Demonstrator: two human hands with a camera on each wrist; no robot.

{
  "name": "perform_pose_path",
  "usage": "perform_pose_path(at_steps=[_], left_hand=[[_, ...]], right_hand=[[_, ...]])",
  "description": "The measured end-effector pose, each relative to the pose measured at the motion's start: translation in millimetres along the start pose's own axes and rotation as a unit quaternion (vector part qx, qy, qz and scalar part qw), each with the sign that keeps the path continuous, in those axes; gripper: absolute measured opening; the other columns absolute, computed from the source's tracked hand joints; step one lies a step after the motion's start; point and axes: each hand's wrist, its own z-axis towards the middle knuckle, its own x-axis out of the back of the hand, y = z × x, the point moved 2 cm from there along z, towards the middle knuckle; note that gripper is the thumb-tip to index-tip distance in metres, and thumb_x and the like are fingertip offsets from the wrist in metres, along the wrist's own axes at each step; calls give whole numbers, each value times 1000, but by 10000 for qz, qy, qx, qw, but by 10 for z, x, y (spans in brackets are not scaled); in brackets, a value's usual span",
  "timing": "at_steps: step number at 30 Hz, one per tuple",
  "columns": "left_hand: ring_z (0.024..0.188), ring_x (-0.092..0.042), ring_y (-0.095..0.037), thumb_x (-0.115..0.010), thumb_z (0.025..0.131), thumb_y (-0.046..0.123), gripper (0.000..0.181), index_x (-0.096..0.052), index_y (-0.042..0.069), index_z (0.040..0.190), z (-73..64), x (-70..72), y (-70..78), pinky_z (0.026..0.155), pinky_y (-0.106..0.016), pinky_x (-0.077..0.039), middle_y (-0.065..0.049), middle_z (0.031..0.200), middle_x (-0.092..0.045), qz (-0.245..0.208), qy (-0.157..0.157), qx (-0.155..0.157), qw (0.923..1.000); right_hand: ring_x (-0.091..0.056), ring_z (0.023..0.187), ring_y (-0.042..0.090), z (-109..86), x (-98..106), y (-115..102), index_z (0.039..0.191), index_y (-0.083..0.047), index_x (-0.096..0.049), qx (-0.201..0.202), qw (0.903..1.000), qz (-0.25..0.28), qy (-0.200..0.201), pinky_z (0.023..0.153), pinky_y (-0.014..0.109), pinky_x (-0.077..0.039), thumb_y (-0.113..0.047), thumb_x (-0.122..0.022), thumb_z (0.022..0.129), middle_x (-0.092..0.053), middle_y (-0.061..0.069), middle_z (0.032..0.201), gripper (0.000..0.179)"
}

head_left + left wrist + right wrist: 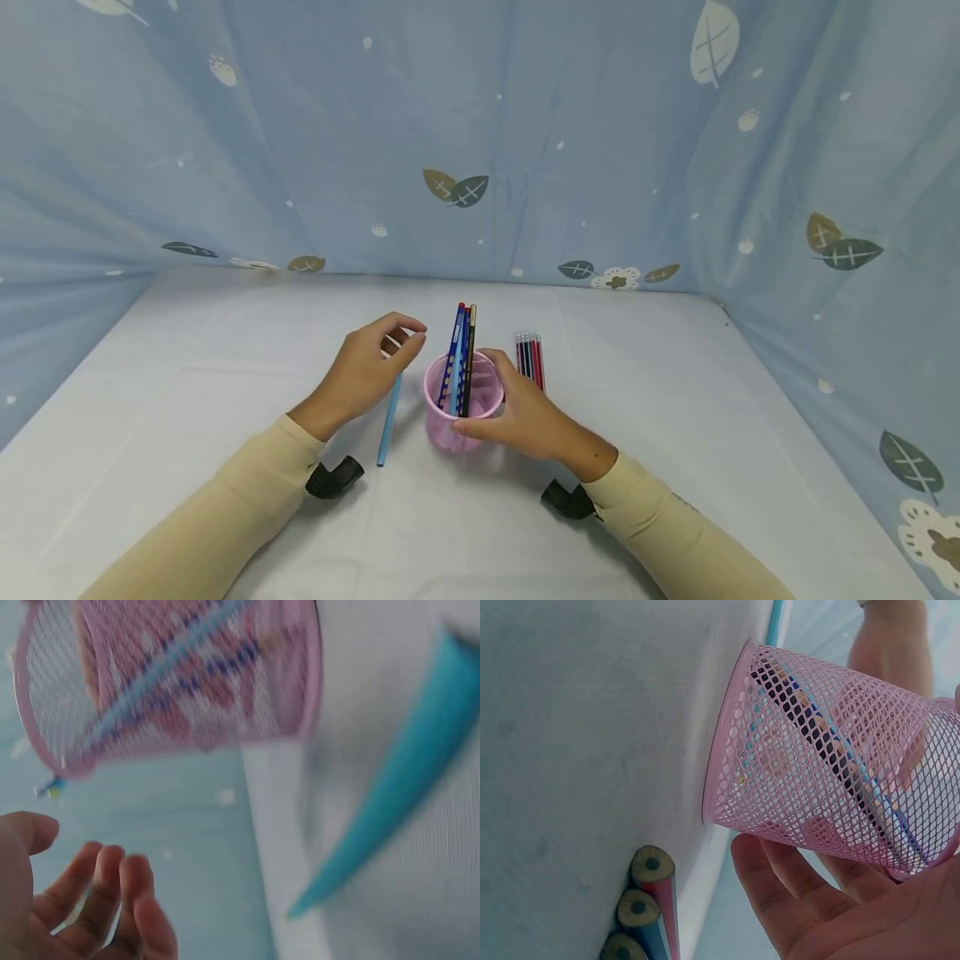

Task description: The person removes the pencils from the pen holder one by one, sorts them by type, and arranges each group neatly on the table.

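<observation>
A pink mesh pen holder stands upright on the table, with several pencils leaning inside it, among them a black one and blue ones with dots. My right hand grips its right side, thumb at the front and fingers behind. To the left of the holder, my left hand hovers with loosely bent fingers and nothing between them. Below it lies a light-blue pencil, its far end hidden by the hand in the head view. That pencil looms large and blurred in the left wrist view.
Red and dark pencils lie side by side on the table behind the right hand; their flat ends show in the right wrist view. White cloth covers the table. A blue leaf-patterned curtain hangs behind and at the sides.
</observation>
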Motion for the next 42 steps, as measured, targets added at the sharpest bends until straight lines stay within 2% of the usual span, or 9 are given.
perform_pose_path(at_steps=[5,15,26,34,42], left_hand=[[86,-62,-18,-57,102,39,27,-64,20,121,-44,-89,110,77,-35,-53,-1,100,-68,-237,-31,-193,9995],[85,-62,-16,-63,99,35,29,-63,17,123,-94,-194,145,79,-34,-53,-2,101,-66,-319,-20,-369,9988],[91,-61,-18,-63,99,34,31,-63,19,126,-88,-252,114,83,-36,-52,-3,106,-67,-340,-219,-308,9987],[92,-62,-19,-62,100,34,30,-63,21,126,-79,-267,117,83,-36,-52,-4,108,-67,-446,-382,-150,9982],[97,-61,-21,-64,99,31,28,-63,19,125,-79,-258,132,86,-38,-51,-5,111,-66,-564,-370,-199,9975]], right_hand=[[-59,120,20,9,-2,12,150,-20,-31,83,9999,-22,66,102,45,-49,-33,-84,80,-55,1,138,89],[-59,119,19,15,-10,10,150,-20,-31,193,9998,26,-25,100,44,-51,-32,-83,81,-54,1,139,87],[-60,119,20,7,-5,-7,150,-19,-30,155,9998,109,-31,99,44,-52,-32,-83,82,-53,2,139,86],[-60,119,19,5,-5,14,150,-19,-30,152,9998,129,-8,99,43,-52,-30,-83,81,-54,2,140,87],[-60,119,21,7,-15,28,149,-20,-30,166,9997,166,11,98,43,-52,-31,-83,82,-54,2,139,87]])
